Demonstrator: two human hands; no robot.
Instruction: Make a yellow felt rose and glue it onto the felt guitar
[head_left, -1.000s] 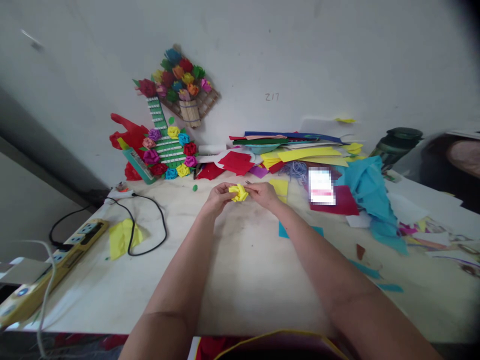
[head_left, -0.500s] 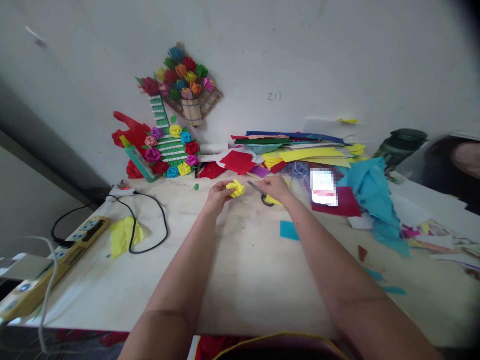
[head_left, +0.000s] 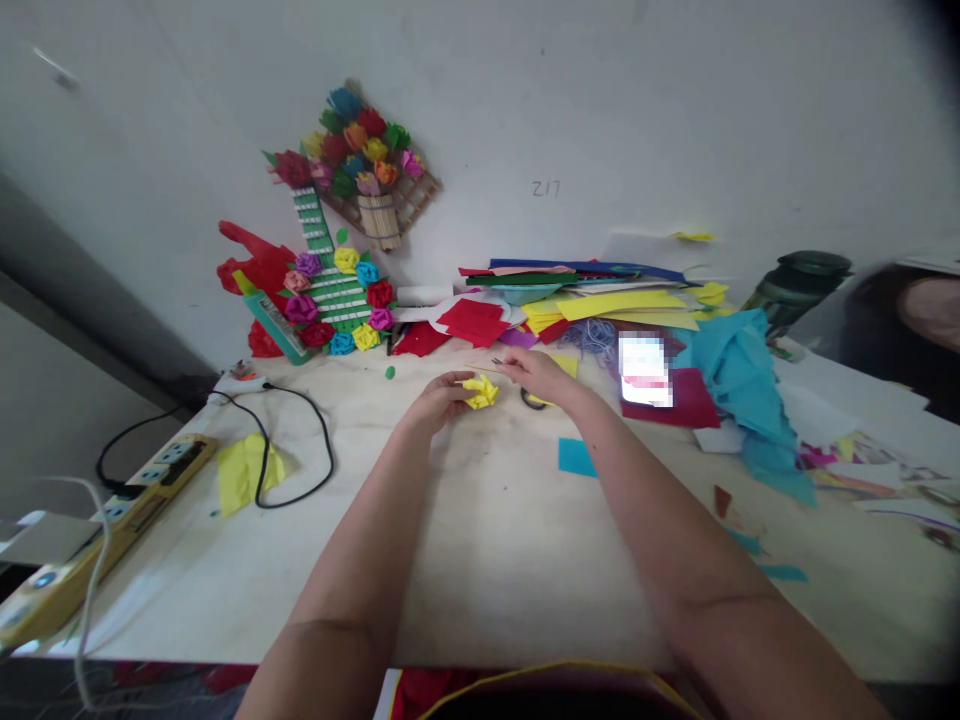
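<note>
My left hand (head_left: pixel 437 397) is closed on a small crumpled yellow paper flower (head_left: pixel 481 390), held just above the pale table (head_left: pixel 487 530). My right hand (head_left: pixel 537 372) is right of the flower, fingers curled round small scissors (head_left: pixel 531 399). The dark handle shows under the palm and the blade tip points left toward the flower. A yellow paper piece (head_left: pixel 564 366) lies just behind the right hand.
Coloured paper sheets (head_left: pixel 600 305) are stacked at the back, with crumpled blue paper (head_left: pixel 739 385) to the right. Paper-flower decorations (head_left: pixel 337 300) lean on the wall. A black cable (head_left: pixel 300 440), power strip (head_left: pixel 150 480) and yellow scrap (head_left: pixel 244 470) lie left. A green bottle (head_left: pixel 799 285) and another person (head_left: pixel 919 320) are right.
My right hand left the flower, reached right to the scissors, and has come back toward the flower with them. The left hand kept hold of the flower.
</note>
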